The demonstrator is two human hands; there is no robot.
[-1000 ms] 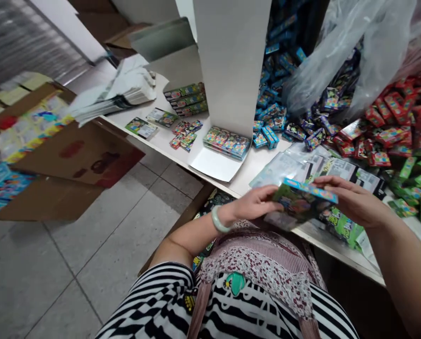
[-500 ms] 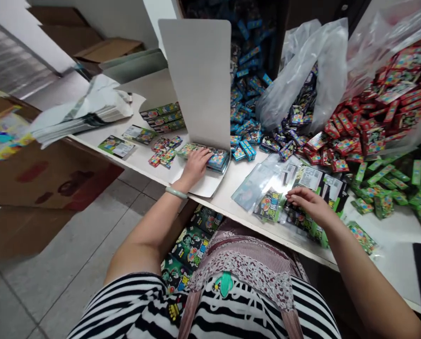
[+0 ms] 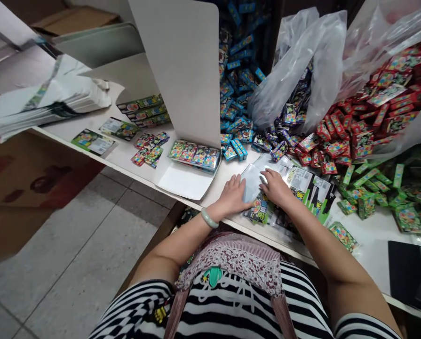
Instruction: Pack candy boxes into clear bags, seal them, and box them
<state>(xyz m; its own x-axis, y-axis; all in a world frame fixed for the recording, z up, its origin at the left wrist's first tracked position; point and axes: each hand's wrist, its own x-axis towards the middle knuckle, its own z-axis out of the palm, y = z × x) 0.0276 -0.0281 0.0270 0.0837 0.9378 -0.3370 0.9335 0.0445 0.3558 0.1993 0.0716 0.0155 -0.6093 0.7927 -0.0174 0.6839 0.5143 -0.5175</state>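
My left hand (image 3: 232, 197), with a pale bangle on its wrist, lies with fingers spread at the left edge of the clear plastic pouches (image 3: 253, 178). Fingers bent together, my right hand (image 3: 274, 186) pinches at the top of those pouches; what it grips is too small to make out. Below it lies a black and green printed packet (image 3: 260, 211). To the left stands an open white box (image 3: 185, 181) with its tall lid up, holding a row of colourful small packs (image 3: 195, 154). Neither hand touches the box.
Loose blue packs (image 3: 236, 123), purple packs (image 3: 291, 113), red packs (image 3: 340, 136) and green packs (image 3: 367, 190) are heaped behind and right. Stacked white sheets (image 3: 72, 96) and two flat cards (image 3: 93, 142) lie left. A black object (image 3: 408, 270) sits at the right edge.
My left hand has left the packs in the open box and moved right to the pouches. My right hand has shifted left and up over them. The view has swung a little.
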